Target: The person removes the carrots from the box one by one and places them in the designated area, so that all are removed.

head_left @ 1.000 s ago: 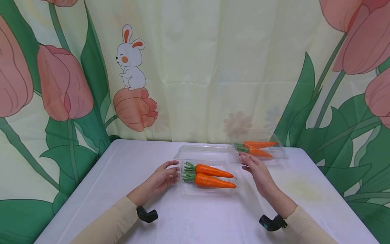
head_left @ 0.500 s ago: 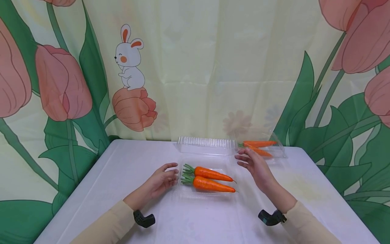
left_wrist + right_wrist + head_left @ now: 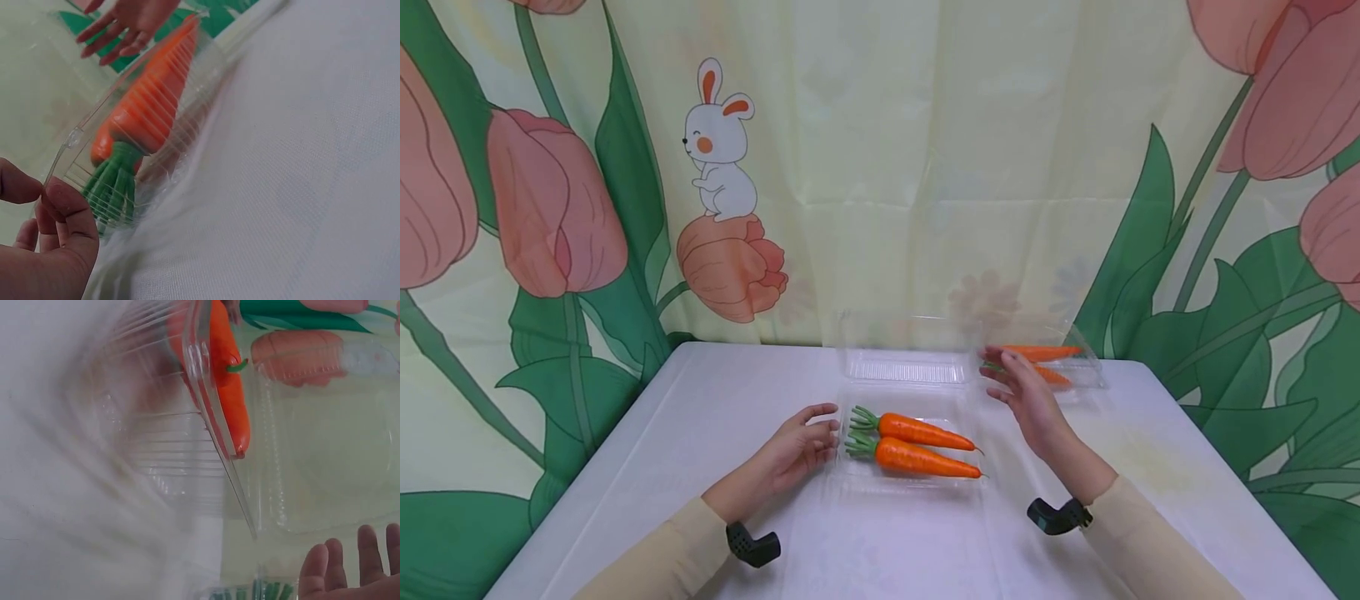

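Two orange carrots, an upper carrot (image 3: 925, 431) and a lower carrot (image 3: 928, 460), lie in a clear plastic container (image 3: 910, 487), green stems to the left. Its hinged lid (image 3: 906, 333) stands raised at the back, also visible in the right wrist view as a clear lid (image 3: 331, 444). At the container's left side is my left hand (image 3: 793, 450); in the left wrist view, its thumb and a finger pinch the clear rim (image 3: 74, 139). My right hand (image 3: 1032, 400) hovers beside the back right corner, fingers extended and holding nothing, apart from the lid.
Behind my right hand, a second clear container (image 3: 1086, 371) with two carrots (image 3: 1048, 354) stands at the back right, partly hidden by the hand. The white tabletop (image 3: 880, 550) meets a tulip-printed curtain (image 3: 880, 167) at its far edge.
The lid has swung back and up from its lower position. My right hand has let go of its corner and moved slightly away. The left hand has barely moved.
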The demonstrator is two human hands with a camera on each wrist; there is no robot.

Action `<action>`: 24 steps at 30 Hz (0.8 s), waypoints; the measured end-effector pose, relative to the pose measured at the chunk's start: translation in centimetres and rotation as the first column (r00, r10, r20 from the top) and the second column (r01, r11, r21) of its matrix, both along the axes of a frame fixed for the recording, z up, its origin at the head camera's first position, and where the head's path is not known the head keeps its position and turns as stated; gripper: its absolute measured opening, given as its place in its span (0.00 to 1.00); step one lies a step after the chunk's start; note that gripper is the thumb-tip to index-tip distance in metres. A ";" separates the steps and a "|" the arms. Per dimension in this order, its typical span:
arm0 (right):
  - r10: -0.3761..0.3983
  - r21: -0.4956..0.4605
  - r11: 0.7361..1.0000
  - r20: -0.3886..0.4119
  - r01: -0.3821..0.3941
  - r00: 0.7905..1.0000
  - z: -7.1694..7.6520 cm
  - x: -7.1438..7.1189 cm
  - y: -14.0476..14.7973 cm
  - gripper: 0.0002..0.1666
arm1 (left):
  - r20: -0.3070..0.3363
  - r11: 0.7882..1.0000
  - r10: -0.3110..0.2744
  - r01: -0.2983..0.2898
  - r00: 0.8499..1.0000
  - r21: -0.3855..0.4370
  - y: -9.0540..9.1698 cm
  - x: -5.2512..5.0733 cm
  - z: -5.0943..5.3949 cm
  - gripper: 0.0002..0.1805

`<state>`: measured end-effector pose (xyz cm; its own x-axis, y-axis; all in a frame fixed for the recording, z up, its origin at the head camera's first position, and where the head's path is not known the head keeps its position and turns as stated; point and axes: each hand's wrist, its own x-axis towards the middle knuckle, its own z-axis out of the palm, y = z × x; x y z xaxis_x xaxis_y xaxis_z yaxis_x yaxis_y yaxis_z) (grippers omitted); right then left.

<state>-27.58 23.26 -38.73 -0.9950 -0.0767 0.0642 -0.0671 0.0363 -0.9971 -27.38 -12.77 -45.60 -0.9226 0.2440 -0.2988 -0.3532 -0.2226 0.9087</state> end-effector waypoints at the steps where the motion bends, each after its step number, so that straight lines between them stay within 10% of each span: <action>1: 0.004 -0.003 1.000 0.001 -0.004 1.000 0.0 -0.2 0.0 0.37 | -0.002 1.000 -0.001 0.001 1.000 -0.001 0.0 0.0 0.0 0.28; 24: 0.092 -0.007 0.996 0.100 -0.092 0.991 -2.0 -1.5 -0.2 0.39 | -0.012 0.999 -0.047 0.048 0.999 0.017 -0.4 1.8 0.3 0.27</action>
<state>-29.11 23.02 -40.69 -0.9852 -0.1679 -0.0348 0.0298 0.0321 -0.9990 -25.56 -13.16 -45.25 -0.9133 0.2925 -0.2833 -0.3529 -0.2211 0.9092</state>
